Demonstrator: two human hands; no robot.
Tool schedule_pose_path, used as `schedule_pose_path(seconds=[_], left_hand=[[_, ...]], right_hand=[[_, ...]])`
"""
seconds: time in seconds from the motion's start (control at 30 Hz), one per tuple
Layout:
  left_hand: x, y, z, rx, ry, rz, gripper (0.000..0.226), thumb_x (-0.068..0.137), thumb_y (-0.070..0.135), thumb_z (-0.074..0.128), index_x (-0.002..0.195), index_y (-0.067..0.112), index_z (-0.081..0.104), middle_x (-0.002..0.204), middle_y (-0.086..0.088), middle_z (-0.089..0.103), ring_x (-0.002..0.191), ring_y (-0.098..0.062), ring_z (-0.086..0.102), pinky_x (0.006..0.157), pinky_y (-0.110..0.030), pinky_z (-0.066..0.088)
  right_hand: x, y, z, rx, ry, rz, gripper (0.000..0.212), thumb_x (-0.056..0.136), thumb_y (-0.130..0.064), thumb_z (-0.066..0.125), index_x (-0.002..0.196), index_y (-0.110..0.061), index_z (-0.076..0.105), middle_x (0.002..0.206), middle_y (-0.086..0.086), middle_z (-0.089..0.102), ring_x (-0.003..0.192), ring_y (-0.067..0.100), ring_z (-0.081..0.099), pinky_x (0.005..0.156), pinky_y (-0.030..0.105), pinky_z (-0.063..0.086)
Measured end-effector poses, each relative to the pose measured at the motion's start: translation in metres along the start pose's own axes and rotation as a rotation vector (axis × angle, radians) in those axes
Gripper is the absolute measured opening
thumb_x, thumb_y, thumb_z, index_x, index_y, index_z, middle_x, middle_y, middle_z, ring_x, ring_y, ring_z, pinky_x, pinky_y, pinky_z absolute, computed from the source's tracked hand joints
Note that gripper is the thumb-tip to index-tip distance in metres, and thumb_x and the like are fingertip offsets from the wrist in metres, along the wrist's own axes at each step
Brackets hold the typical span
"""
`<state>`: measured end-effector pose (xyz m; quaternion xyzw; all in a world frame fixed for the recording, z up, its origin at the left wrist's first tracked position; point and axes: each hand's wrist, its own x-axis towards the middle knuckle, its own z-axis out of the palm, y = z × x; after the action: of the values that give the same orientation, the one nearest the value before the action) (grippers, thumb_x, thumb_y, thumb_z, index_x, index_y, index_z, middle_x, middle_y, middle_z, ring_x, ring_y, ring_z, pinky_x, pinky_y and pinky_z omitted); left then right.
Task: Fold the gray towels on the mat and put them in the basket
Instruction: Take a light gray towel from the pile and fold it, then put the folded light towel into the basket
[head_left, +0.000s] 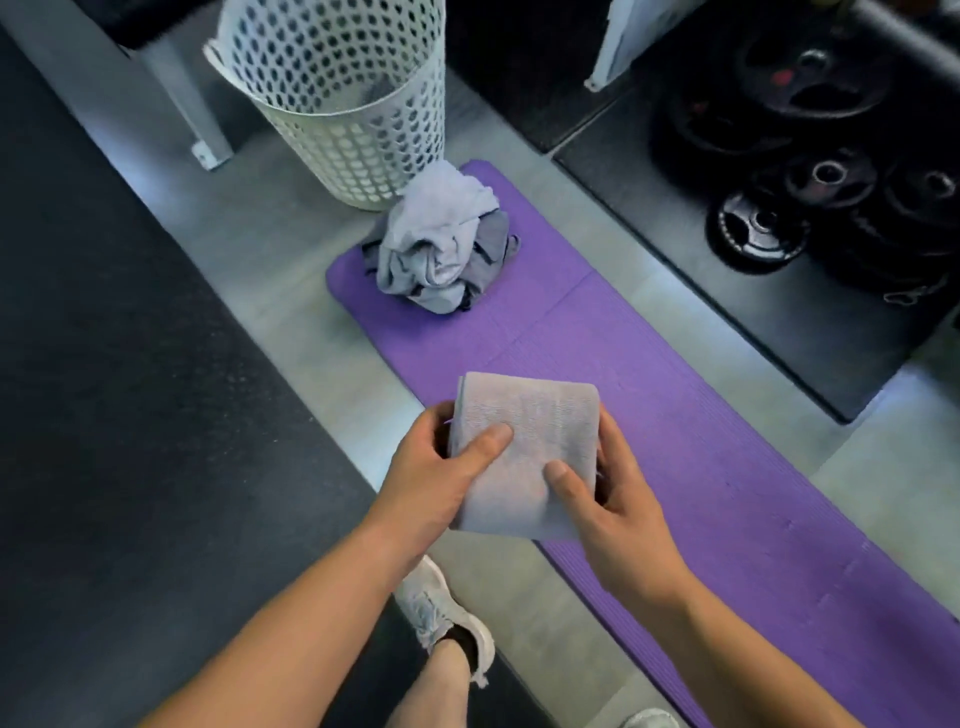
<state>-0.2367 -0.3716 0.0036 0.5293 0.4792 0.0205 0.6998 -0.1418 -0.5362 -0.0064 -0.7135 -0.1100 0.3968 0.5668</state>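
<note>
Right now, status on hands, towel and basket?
Left hand and right hand both grip the folded towel. Basket stands at the mat's far end. Crumpled towel pile lies between.

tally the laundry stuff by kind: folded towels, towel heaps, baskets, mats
folded towel: 1
heap of unfolded towels: 1
basket: 1
mat: 1
total: 4

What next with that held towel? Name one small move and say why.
Probably carry the folded towel forward and left to the white basket. The left hand and right hand both grip it, it looks folded, and the basket stands just beyond the far end of the mat, by the crumpled pile.
</note>
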Motion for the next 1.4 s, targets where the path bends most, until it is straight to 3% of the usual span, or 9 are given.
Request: schedule_pose_path(seconds=[0.17,0.33,0.47,0.63,0.93,1.03,1.17,1.33,1.4], left_hand=[[0.046,0.063,-0.097,0.022,0.065,0.019,0.062,0.063,0.053,0.083,0.115,0.024,0.065,0.106,0.004,0.076,0.098,-0.016,0.074,0.095,-0.047,0.058],[0.101,0.127,-0.161,0.079,0.072,0.026,0.050,0.072,0.046,0.084,0.113,0.025,0.066,0.105,0.007,0.076,0.097,-0.013,0.074,0.093,-0.046,0.058],[0.163,0.185,-0.199,0.106,0.059,0.051,0.042,0.080,0.039,0.084,0.115,0.024,0.065,0.105,0.007,0.077,0.095,-0.011,0.074,0.091,-0.041,0.059],[0.264,0.257,-0.241,0.165,0.040,0.074,0.037,0.085,0.030,0.080,0.118,0.023,0.064,0.106,0.007,0.076,0.092,-0.005,0.073,0.072,-0.018,0.056],[0.440,0.336,-0.283,0.257,-0.041,0.061,0.037,0.090,0.027,0.075,0.124,0.017,0.062,0.111,0.003,0.074,0.094,-0.007,0.072,0.075,-0.019,0.056],[0.497,0.352,-0.291,0.336,-0.084,0.075,0.041,0.091,0.036,0.074,0.126,0.019,0.059,0.115,0.005,0.072,0.102,-0.009,0.071,0.090,-0.032,0.058],[0.582,0.373,-0.303,0.420,-0.163,0.068,0.042,0.090,0.045,0.073,0.124,0.024,0.060,0.115,0.006,0.072,0.105,-0.015,0.071,0.092,-0.039,0.057],[0.701,0.373,-0.315,0.498,-0.264,0.007,0.049,0.089,0.047,0.071,0.130,0.022,0.059,0.119,0.003,0.071,0.106,-0.016,0.070,0.095,-0.044,0.057],[0.745,0.367,-0.319,0.538,-0.307,-0.039,0.049,0.091,0.045,0.070,0.133,0.024,0.056,0.121,0.004,0.070,0.108,-0.015,0.069,0.096,-0.043,0.056]], right_hand=[[0.066,-0.052,0.096,0.002,-0.045,-0.021,0.061,0.096,-0.025,0.065,0.147,-0.048,0.040,0.126,-0.018,0.066,0.113,0.005,0.065,0.095,0.037,0.055],[0.136,-0.094,0.159,0.041,-0.027,-0.025,0.062,0.091,-0.030,0.069,0.144,-0.051,0.042,0.124,-0.009,0.069,0.111,0.014,0.068,0.095,0.046,0.056],[0.208,-0.131,0.196,0.068,0.001,-0.018,0.068,0.084,-0.050,0.075,0.143,-0.052,0.043,0.122,-0.006,0.069,0.109,0.016,0.069,0.093,0.050,0.057],[0.317,-0.167,0.248,0.136,0.017,-0.047,0.053,0.096,-0.028,0.068,0.142,-0.045,0.048,0.126,-0.006,0.069,0.116,0.017,0.066,0.100,0.052,0.053],[0.485,-0.210,0.302,0.114,0.034,0.014,0.047,0.103,-0.020,0.057,0.142,-0.041,0.045,0.127,-0.016,0.067,0.117,0.006,0.064,0.099,0.038,0.055],[0.539,-0.211,0.309,0.072,0.058,0.031,0.048,0.102,-0.023,0.058,0.146,-0.035,0.042,0.132,-0.011,0.065,0.123,0.009,0.061,0.108,0.044,0.048],[0.615,-0.208,0.320,0.016,0.098,0.048,0.052,0.097,-0.033,0.060,0.145,-0.043,0.041,0.126,-0.018,0.067,0.116,0.006,0.064,0.103,0.046,0.052],[0.715,-0.186,0.344,-0.083,0.184,0.125,0.057,0.098,-0.027,0.060,0.150,-0.035,0.037,0.121,-0.023,0.064,0.107,-0.011,0.061,0.102,0.022,0.049],[0.749,-0.171,0.357,-0.093,0.218,0.152,0.058,0.100,-0.025,0.059,0.152,-0.030,0.035,0.130,-0.015,0.062,0.114,-0.003,0.060,0.104,0.022,0.047]])
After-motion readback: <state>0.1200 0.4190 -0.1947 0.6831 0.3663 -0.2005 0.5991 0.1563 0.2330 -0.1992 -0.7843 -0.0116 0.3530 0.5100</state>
